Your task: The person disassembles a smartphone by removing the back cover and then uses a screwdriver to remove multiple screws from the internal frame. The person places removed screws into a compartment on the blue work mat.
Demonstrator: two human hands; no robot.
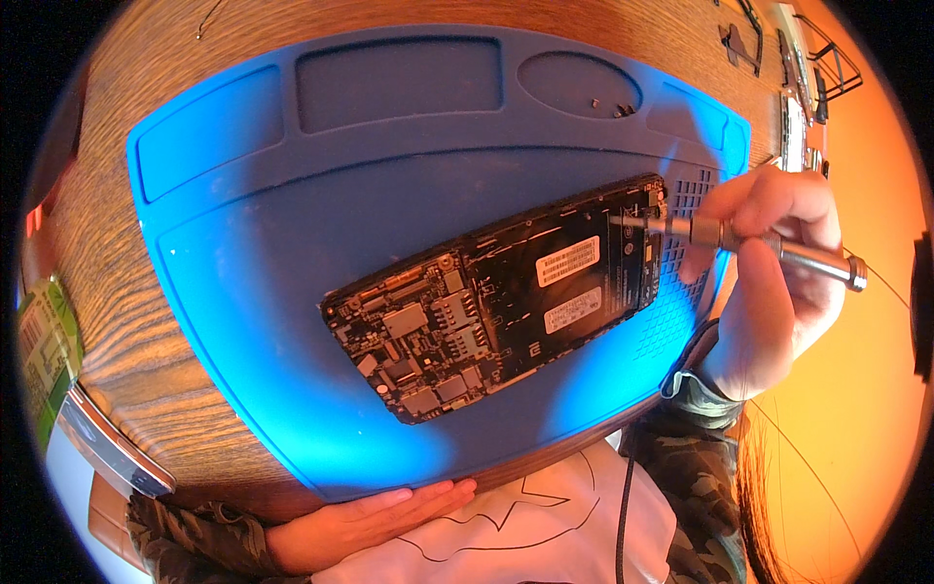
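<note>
An opened smartphone (pixel 506 311) lies slantwise on a blue silicone work mat (pixel 292 234). Its circuit board (pixel 418 341) shows at the left end, and a black battery (pixel 593 263) with two white labels fills much of the right. My right hand (pixel 778 253) grips a metal screwdriver (pixel 817 263) between thumb and fingers, held nearly level. The thin shaft points left over the phone's right end; whether its tip touches cannot be made out. My left hand (pixel 379 521) rests at the table's near edge, fingers stretched out and holding nothing.
Several tiny screws (pixel 613 107) sit in the mat's oval recess. Dark phone parts (pixel 742 44) lie on the wooden table (pixel 185 389) at the far right. A green package (pixel 49 350) and a flat silver-edged device (pixel 112 443) are at the left. A dark cord (pixel 628 496) hangs at the front.
</note>
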